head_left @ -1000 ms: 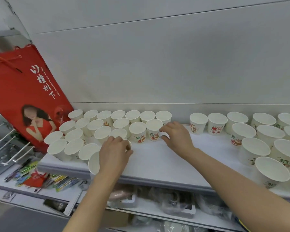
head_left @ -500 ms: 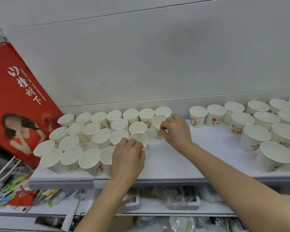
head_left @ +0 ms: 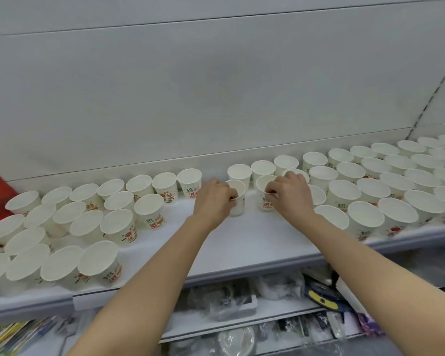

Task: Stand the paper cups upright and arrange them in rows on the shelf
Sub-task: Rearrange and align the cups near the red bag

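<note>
White metal shelf [head_left: 242, 250] under a pale grey back panel carries upright white paper cups in rows. Near its middle, the left hand [head_left: 212, 200] pinches the rim of one white printed paper cup [head_left: 238, 201]; just beside it, the right hand [head_left: 290, 195] fingers [head_left: 270, 191] pinch a second printed paper cup [head_left: 265, 199].

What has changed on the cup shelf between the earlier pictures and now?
Both hands have moved right, away from the left cluster of cups into the gap mid-shelf. The left hand now holds one upright cup by its rim; the right hand pinches another cup beside the right-hand rows. The cups left behind stayed upright on the shelf.
</note>
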A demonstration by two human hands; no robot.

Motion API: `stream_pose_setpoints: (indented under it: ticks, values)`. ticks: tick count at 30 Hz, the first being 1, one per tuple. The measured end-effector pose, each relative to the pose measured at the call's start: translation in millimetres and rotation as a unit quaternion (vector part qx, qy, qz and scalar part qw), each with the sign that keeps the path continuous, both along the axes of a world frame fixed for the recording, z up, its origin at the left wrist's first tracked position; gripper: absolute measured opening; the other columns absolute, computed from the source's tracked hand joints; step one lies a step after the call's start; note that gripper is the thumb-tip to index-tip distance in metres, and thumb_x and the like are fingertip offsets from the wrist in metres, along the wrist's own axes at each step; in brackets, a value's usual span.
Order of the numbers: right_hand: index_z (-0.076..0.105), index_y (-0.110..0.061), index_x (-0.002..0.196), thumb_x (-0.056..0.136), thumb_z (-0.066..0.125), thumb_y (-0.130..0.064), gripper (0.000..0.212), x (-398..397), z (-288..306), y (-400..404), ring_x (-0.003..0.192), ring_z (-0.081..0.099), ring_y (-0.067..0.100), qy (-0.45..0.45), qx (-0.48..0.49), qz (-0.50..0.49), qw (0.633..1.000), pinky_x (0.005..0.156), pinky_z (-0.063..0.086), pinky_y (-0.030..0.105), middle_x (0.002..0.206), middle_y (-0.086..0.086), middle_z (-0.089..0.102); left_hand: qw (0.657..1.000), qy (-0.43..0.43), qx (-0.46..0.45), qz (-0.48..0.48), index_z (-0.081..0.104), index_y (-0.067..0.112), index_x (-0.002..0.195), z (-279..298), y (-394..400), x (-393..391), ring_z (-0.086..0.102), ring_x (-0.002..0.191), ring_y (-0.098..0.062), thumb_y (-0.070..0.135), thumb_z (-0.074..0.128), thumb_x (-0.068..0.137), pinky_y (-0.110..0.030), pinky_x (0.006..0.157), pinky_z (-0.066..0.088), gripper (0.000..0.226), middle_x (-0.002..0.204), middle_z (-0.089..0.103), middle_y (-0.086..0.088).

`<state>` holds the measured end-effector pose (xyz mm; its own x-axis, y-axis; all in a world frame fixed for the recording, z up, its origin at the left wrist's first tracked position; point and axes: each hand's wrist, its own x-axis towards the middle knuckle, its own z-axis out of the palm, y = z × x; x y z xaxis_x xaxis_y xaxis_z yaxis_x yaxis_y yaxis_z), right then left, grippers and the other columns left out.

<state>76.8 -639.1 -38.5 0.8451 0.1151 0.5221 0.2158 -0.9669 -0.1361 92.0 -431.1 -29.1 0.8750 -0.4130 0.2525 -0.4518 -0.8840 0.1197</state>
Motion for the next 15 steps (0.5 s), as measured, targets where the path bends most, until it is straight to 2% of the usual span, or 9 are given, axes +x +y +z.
stream_pose_setpoints:
  ticks: [2, 6, 8, 12, 15]
  values:
    - [0.069, -0.017, 0.067, 0.064, 0.081, -0.015, 0.013, 3.4, -2.9, -5.6, 0.071, 0.050, 0.029, 0.013, -0.008, 0.013, 1.000, 0.065, 0.022, 0.032, 0.067, -0.001, 0.065, 1.000, 0.016, 0.016, 0.006, 0.071, 0.022, 0.099, 1.1, -6.2, 2.5, 0.048, 0.097, -0.023, 0.029, 0.061, 0.089, -0.035, 0.073, 0.043, 0.015, 0.095, 0.067, 0.003]
    - [0.071, -0.021, 0.080, 0.064, 0.080, -0.020, 0.018, 5.6, 1.7, -17.4, 0.082, 0.052, 0.028, 0.040, -0.015, 0.042, 0.998, 0.073, 0.028, 0.036, 0.078, -0.002, 0.067, 1.000, 0.013, -0.018, 0.006, 0.068, 0.026, 0.109, -1.5, -4.2, -0.6, 0.048, 0.098, -0.021, 0.036, 0.070, 0.083, -0.031, 0.076, 0.040, 0.028, 0.102, 0.067, 0.007]
    - [0.071, -0.023, 0.084, 0.063, 0.078, -0.020, 0.022, 5.6, 5.6, -25.4, 0.087, 0.051, 0.026, 0.050, -0.025, 0.061, 0.997, 0.077, 0.024, 0.035, 0.081, -0.004, 0.067, 0.999, -0.001, -0.031, 0.007, 0.067, 0.027, 0.110, -0.9, -5.0, -1.8, 0.047, 0.097, -0.019, 0.043, 0.071, 0.081, -0.030, 0.075, 0.039, 0.033, 0.102, 0.068, 0.010]
    - [0.070, -0.026, 0.079, 0.071, 0.068, -0.016, 0.013, 7.6, 11.1, -33.7, 0.090, 0.050, 0.021, 0.085, -0.033, 0.078, 0.993, 0.082, 0.025, 0.033, 0.080, -0.009, 0.067, 0.999, 0.011, -0.008, 0.031, 0.070, 0.029, 0.103, 5.8, -19.7, -2.8, 0.048, 0.097, -0.018, 0.040, 0.067, 0.086, -0.031, 0.070, 0.041, 0.020, 0.095, 0.068, 0.010]
    - [0.070, -0.027, 0.079, 0.074, 0.067, -0.018, 0.011, 10.8, 10.6, -35.8, 0.090, 0.050, 0.019, 0.091, -0.025, 0.076, 0.993, 0.082, 0.024, 0.032, 0.080, -0.009, 0.067, 0.998, 0.035, -0.045, 0.017, 0.069, 0.031, 0.108, 6.3, -24.9, -4.3, 0.048, 0.098, -0.016, 0.045, 0.071, 0.082, -0.031, 0.072, 0.041, 0.029, 0.098, 0.067, 0.013]
